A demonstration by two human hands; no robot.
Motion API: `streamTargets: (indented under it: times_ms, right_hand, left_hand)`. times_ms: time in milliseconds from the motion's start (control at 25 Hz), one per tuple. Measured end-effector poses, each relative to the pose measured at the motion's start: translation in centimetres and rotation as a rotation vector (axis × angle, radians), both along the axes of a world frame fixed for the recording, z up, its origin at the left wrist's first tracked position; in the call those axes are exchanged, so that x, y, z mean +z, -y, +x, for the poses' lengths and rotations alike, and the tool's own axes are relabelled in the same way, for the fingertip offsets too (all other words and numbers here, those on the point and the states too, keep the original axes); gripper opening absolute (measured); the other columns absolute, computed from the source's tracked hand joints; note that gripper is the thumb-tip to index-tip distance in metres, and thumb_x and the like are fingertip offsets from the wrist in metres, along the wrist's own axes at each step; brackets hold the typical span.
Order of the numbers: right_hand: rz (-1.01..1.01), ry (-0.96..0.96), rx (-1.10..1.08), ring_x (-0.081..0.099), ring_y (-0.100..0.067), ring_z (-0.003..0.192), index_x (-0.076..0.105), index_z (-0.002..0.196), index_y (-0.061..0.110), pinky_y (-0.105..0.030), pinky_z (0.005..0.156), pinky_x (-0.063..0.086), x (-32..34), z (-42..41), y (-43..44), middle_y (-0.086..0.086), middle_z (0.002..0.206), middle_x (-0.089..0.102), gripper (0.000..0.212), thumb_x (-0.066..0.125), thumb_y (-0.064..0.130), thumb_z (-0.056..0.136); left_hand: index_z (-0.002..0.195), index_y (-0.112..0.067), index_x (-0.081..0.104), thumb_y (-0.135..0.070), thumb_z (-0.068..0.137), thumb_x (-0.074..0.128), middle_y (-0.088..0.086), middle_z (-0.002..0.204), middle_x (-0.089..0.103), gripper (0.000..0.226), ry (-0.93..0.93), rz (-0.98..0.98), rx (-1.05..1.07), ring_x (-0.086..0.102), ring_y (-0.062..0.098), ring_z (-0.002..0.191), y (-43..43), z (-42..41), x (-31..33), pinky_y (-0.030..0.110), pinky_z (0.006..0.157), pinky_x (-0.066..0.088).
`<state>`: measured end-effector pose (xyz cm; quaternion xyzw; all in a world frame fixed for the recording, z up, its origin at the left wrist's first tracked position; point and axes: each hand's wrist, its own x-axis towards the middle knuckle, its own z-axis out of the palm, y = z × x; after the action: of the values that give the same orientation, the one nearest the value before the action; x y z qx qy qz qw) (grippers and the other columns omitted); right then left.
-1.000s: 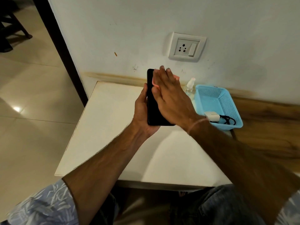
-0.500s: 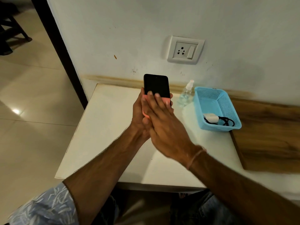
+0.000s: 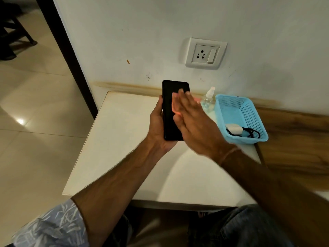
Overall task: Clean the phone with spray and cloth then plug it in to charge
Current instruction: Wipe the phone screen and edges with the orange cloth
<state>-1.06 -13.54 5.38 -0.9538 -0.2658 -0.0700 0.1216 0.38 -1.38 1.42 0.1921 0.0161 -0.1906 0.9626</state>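
Black phone [image 3: 168, 111], held upright above the white table [image 3: 124, 139] and in front of the wall. The left hand [image 3: 158, 129] grips it from behind and below, thumb along its left edge. The right hand [image 3: 194, 122], blurred, lies flat across the screen's right half, fingers straight and together, pressing a pink cloth [image 3: 175, 111] against the glass; only the cloth's edges show beneath the palm. Compared with half a second ago, the right hand and cloth have shifted up from the phone's lower half towards its upper right, exposing the lower-left screen. Just right of the hands, a clear spray bottle [image 3: 208, 98] stands on the table near the wall, beside the blue mesh basket [image 3: 231, 107]. The basket holds a white charger adapter [image 3: 234, 129] and a coiled black cable [image 3: 252, 132] at its near end. A wall socket [image 3: 205, 53] with switch sits above the bottle.
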Motion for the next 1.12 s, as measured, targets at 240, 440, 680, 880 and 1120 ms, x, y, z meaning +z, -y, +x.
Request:
streamTargets:
  times_ms: [240,440,680,880,1120]
  right_hand:
    - [-0.007,-0.069,-0.124,-0.008,-0.018,0.149,0.003,0.154,0.02,-0.041,0.122,-0.001,2.3,6.3,-3.0,-0.003,0.163,-0.005,0.054,0.015,0.038,0.105]
    - [0.017,0.018,0.003,-0.007,-0.017,0.15,0.008,0.155,0.017,-0.039,0.123,0.001,-0.1,0.2,-3.4,-0.002,0.163,0.0,0.053,0.019,0.034,0.105]
    - [-0.052,0.03,0.109,-0.007,-0.014,0.15,0.004,0.155,0.016,-0.039,0.123,0.005,-2.7,-7.2,-1.3,-0.001,0.163,-0.001,0.057,0.013,0.04,0.104]
    - [-0.098,0.041,0.162,-0.001,-0.011,0.15,0.008,0.155,0.02,-0.032,0.122,0.005,-2.5,-7.6,1.3,0.003,0.163,0.005,0.055,0.017,0.04,0.105]
    - [0.024,-0.031,0.025,-0.007,-0.007,0.149,0.007,0.155,0.02,-0.033,0.123,0.005,-1.8,-4.9,1.5,0.004,0.163,0.001,0.054,0.022,0.036,0.105]
  left_hand:
    - [0.143,-0.017,0.056,-0.053,0.103,0.046,0.011,0.145,0.057,0.055,-0.03,0.026,0.045,0.055,0.028,0.133,1.1,-0.6,0.4,0.043,0.11,0.046]
    - [0.126,-0.02,0.067,-0.048,0.106,0.033,0.002,0.123,0.066,0.048,-0.013,0.103,0.09,0.07,0.016,0.107,0.7,-0.9,0.2,0.034,0.094,0.053]
    - [0.128,-0.003,0.053,-0.069,0.098,0.028,0.011,0.109,0.057,0.077,0.026,0.127,-0.073,0.057,0.024,0.093,-1.3,-0.2,0.9,0.035,0.083,0.052]
    - [0.136,-0.001,0.049,-0.065,0.1,0.031,0.014,0.111,0.061,0.075,0.015,0.089,0.004,0.058,0.025,0.093,-0.8,-0.2,0.9,0.038,0.087,0.049]
    - [0.146,-0.001,0.047,-0.064,0.1,0.038,0.018,0.117,0.062,0.079,-0.014,0.08,0.003,0.062,0.03,0.102,-0.5,-0.2,0.7,0.041,0.095,0.05]
